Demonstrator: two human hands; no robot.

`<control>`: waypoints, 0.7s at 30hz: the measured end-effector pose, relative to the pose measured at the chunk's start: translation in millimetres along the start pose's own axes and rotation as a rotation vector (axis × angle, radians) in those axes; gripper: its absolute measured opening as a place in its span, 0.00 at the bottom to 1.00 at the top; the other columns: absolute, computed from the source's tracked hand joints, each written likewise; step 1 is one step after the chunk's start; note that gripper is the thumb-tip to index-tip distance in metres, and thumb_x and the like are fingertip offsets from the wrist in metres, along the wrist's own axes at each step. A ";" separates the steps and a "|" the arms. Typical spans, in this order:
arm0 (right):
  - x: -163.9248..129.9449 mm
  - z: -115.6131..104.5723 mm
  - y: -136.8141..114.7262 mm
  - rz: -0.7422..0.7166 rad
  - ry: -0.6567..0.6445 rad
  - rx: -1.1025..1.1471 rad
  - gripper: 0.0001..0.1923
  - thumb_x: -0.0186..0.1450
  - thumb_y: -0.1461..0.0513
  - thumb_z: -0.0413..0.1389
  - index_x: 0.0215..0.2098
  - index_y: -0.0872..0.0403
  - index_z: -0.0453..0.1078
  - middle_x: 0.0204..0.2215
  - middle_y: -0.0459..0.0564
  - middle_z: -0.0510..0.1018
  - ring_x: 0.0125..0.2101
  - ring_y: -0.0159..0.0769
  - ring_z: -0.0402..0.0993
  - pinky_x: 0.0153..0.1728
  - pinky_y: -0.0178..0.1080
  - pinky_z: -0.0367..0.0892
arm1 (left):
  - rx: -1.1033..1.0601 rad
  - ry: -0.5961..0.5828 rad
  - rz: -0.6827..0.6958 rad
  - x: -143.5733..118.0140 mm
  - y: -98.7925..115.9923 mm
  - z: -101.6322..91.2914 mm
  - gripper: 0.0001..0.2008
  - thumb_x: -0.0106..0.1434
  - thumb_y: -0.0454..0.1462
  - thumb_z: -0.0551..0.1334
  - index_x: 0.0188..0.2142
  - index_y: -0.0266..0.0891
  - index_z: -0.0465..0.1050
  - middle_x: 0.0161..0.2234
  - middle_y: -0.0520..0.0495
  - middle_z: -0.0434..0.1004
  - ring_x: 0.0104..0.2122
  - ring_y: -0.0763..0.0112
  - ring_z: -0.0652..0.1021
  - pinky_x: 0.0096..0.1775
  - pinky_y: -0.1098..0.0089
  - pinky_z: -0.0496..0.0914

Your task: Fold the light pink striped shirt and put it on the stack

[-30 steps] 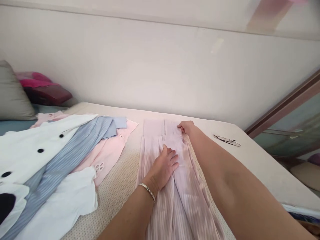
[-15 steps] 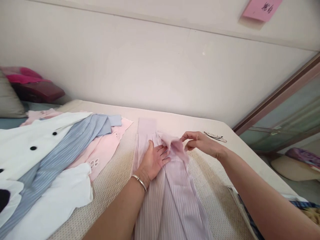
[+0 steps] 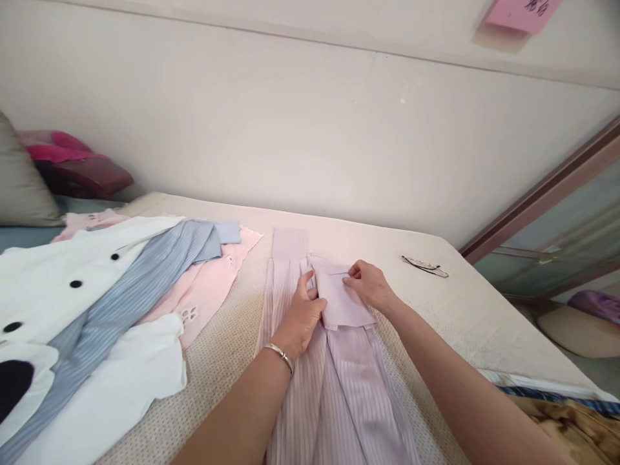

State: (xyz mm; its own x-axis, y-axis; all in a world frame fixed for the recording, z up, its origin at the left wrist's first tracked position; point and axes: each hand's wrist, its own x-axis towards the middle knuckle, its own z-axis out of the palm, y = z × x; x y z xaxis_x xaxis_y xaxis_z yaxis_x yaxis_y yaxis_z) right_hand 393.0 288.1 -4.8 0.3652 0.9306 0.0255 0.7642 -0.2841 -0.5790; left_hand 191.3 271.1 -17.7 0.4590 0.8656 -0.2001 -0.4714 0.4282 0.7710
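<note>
Bed (image 3: pixel 227 349); fingertips under lilac garment (image 3: pixel 339 361)

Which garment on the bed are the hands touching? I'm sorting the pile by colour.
The lilac ribbed garment, lying apart from the rest. Both the left hand and right hand press its folded flap; the white, blue and pink garments lie untouched.

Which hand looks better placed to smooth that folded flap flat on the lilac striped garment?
Probably the right hand: its fingers already rest on the folded flap of the lilac striped garment, while the left hand presses beside its edge.
</note>
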 end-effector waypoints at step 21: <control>114.3 64.4 -141.9 0.214 -0.112 0.367 0.14 0.70 0.55 0.59 0.46 0.58 0.72 0.39 0.49 0.77 0.34 0.32 0.76 0.35 0.38 0.74 | -0.317 0.277 -0.096 21.5 48.8 -39.9 0.12 0.71 0.43 0.55 0.47 0.37 0.68 0.53 0.34 0.75 0.48 0.59 0.80 0.46 0.63 0.76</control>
State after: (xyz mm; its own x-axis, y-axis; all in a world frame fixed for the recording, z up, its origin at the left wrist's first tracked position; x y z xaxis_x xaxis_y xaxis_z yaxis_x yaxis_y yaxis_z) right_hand 292.1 449.7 27.8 0.4198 0.8845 -0.2033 0.4305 -0.3913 -0.8134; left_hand 148.1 321.0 -8.5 0.3130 0.8367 -0.4494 -0.6644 0.5310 0.5259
